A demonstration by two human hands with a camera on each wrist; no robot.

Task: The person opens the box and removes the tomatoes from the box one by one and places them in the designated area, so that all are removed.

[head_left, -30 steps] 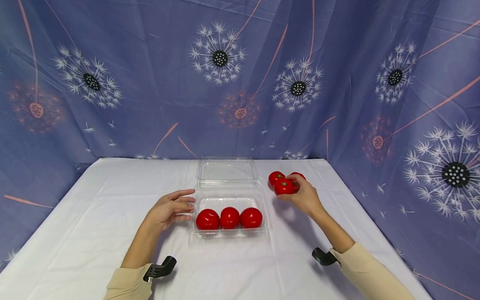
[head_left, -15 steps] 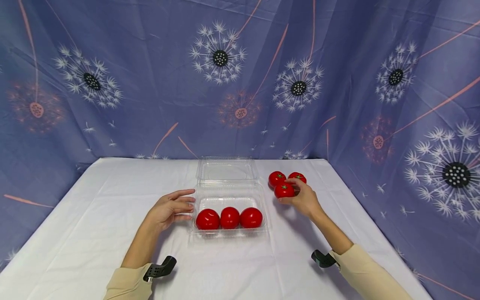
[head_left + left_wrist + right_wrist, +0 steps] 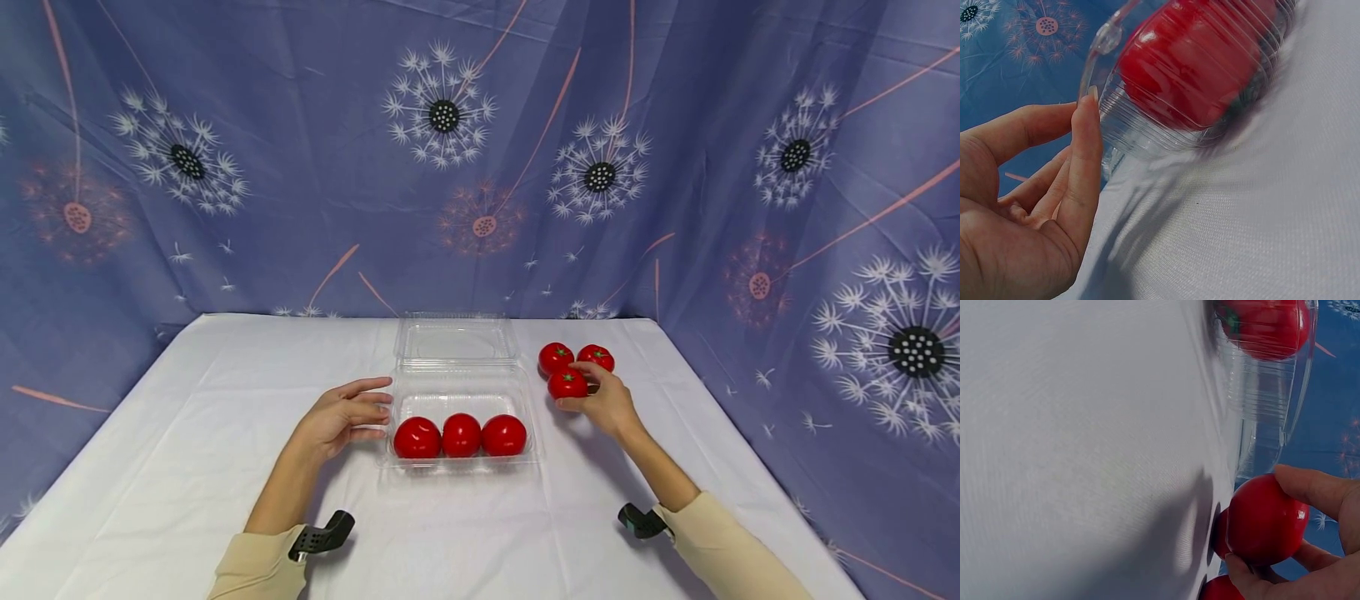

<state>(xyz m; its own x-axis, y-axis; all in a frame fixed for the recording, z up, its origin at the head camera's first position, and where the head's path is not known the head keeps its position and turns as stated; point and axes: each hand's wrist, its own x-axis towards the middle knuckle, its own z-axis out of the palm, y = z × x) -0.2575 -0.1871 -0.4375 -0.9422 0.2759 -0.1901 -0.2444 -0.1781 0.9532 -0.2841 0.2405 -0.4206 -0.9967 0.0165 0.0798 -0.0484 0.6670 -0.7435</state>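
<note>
Clamshell (image 3: 459, 403), clear plastic, lying with lid (image 3: 456, 340) folded back, holding three tomatoes (image 3: 461, 436) along near side. In head view, showing red only; in wrist views, showing green through ribbed wall (image 3: 1263, 400). With right hand (image 3: 602, 403), gripping fourth tomato (image 3: 567, 385) between thumb and fingers, right of clamshell, just in front of two more tomatoes (image 3: 556, 358) on white tablecloth (image 3: 270, 367). With left hand (image 3: 335, 419) loosely extended, touching clamshell rim (image 3: 1088, 65) at fingertips, clearest in left wrist view.

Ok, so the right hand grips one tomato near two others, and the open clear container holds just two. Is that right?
Not quite: the head view shows three tomatoes in the open clear container, not two. The right hand does grip one tomato near two others.
</note>
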